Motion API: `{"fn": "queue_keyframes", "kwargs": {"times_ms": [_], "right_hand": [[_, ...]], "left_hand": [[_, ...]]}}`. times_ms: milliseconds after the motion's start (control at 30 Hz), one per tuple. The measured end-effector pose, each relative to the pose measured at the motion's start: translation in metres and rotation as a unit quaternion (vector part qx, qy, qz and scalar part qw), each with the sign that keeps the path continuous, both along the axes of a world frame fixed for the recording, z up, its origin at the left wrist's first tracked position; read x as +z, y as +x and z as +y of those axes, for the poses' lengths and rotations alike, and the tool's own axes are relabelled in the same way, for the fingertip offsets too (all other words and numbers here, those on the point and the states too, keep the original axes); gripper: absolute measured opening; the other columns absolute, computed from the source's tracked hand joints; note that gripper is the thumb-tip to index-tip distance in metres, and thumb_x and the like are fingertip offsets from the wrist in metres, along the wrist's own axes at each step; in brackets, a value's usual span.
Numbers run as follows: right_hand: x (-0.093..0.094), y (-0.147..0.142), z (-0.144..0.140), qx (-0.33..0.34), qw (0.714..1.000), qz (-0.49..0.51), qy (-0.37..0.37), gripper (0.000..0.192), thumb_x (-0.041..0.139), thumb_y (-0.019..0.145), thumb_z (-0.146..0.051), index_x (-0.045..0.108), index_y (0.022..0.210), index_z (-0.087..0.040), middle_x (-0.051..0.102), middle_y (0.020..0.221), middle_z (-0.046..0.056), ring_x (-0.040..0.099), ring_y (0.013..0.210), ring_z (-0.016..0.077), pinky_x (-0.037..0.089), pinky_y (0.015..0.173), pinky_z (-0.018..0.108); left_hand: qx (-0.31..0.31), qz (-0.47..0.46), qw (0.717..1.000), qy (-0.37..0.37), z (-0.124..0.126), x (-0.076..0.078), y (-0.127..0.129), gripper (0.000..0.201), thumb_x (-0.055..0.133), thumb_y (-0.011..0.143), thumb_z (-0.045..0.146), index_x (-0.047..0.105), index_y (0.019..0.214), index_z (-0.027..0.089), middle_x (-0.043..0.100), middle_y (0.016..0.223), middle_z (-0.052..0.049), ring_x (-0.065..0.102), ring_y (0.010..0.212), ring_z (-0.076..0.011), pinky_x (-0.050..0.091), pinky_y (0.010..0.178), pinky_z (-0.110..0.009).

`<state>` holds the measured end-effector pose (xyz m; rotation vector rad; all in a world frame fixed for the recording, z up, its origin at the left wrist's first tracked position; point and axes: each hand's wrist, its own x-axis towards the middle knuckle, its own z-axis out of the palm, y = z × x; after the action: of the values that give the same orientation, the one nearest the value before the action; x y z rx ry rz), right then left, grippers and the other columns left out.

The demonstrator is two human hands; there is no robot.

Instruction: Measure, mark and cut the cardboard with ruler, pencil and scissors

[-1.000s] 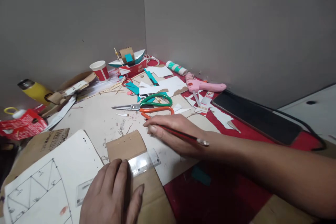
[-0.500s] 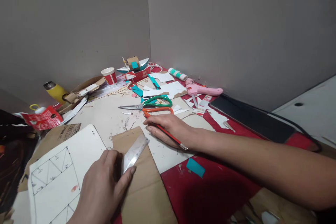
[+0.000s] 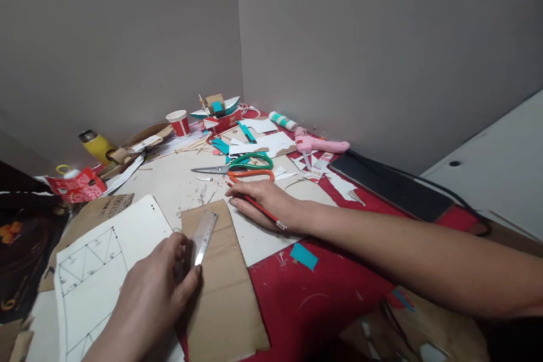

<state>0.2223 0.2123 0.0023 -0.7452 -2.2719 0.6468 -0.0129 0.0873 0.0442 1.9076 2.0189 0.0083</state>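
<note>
On the strip of brown cardboard (image 3: 220,277) at the near edge of the table lies a clear plastic ruler (image 3: 203,242), slanted, and the left hand (image 3: 159,288) pinches its lower end between thumb and fingers, closed on it. The right hand (image 3: 261,203) rests flat on the white board just beyond the cardboard's far corner; its fingers are closed around a red pencil (image 3: 258,209), whose tip points away toward the scissors. No line can be seen on the cardboard yet, so I judge the marking is at its start: the ruler is placed, but the pencil is not yet at its edge. Just left of the cardboard is a white sheet (image 3: 102,271) with a drawn pattern of triangles; small marks are written inside them, too small to read. A folded brown carton (image 3: 102,209) beside it has dark print that is blurred. Further out are green and orange scissors (image 3: 241,167), a pink glue gun (image 3: 320,144), a red and white paper cup (image 3: 179,122), a yellow bottle (image 3: 97,146) and a dark phone (image 3: 390,184).
</note>
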Motion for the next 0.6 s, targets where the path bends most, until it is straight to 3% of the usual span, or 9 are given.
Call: {"fn": "queue_keyframes", "kwargs": {"times_ms": [100, 200, 367, 500, 600], "right_hand": [[0.001, -0.001, -0.001, 0.003, 1.0, 0.0, 0.0, 0.02, 0.051, 0.095, -0.02, 0.066, 0.105, -0.013, 0.071, 0.085, 0.009, 0.063, 0.072, 0.0176, 0.048, 0.069, 0.03], [0.0, -0.002, 0.0, -0.002, 1.0, 0.0, 0.006, 0.021, 0.051, 0.094, -0.02, 0.067, 0.105, -0.012, 0.071, 0.085, 0.01, 0.062, 0.071, 0.0177, 0.047, 0.068, 0.029], [-0.004, -0.002, 0.003, -0.014, 1.0, 0.011, 0.017, 0.02, 0.053, 0.094, -0.02, 0.068, 0.105, -0.013, 0.072, 0.086, 0.009, 0.063, 0.071, 0.0177, 0.047, 0.068, 0.03], [-0.002, -0.002, 0.003, -0.018, 0.999, 0.041, 0.019, 0.021, 0.052, 0.095, -0.023, 0.067, 0.107, -0.014, 0.074, 0.096, 0.011, 0.067, 0.084, 0.02, 0.049, 0.076, 0.032], [0.001, -0.004, 0.002, -0.016, 0.995, 0.098, -0.006, 0.022, 0.054, 0.096, -0.027, 0.067, 0.107, -0.014, 0.074, 0.1, 0.012, 0.068, 0.091, 0.0202, 0.051, 0.081, 0.034]], "left_hand": [[0.001, -0.054, 0.999, 0.006, 0.002, -0.001, -0.007, 0.029, 0.054, 0.083, 0.038, 0.051, 0.11, 0.027, 0.067, 0.097, -0.006, 0.063, 0.084, -0.0277, 0.042, 0.072, -0.039], [0.001, -0.176, 0.984, 0.014, 0.009, -0.005, -0.02, 0.035, 0.056, 0.084, 0.038, 0.05, 0.117, 0.026, 0.065, 0.09, -0.003, 0.062, 0.08, -0.0238, 0.044, 0.073, -0.037], [0.037, -0.362, 0.928, 0.08, 0.022, -0.007, -0.042, 0.045, 0.064, 0.088, 0.041, 0.047, 0.128, 0.027, 0.061, 0.08, 0.003, 0.056, 0.071, -0.0154, 0.043, 0.066, -0.028], [0.082, -0.45, 0.88, 0.129, 0.024, -0.003, -0.042, 0.048, 0.068, 0.087, 0.04, 0.047, 0.129, 0.028, 0.06, 0.072, 0.005, 0.056, 0.064, -0.0132, 0.045, 0.065, -0.026], [0.091, -0.48, 0.862, 0.131, 0.019, 0.003, -0.037, 0.044, 0.068, 0.088, 0.04, 0.051, 0.126, 0.028, 0.061, 0.077, 0.005, 0.061, 0.064, -0.0138, 0.047, 0.063, -0.027]]}}
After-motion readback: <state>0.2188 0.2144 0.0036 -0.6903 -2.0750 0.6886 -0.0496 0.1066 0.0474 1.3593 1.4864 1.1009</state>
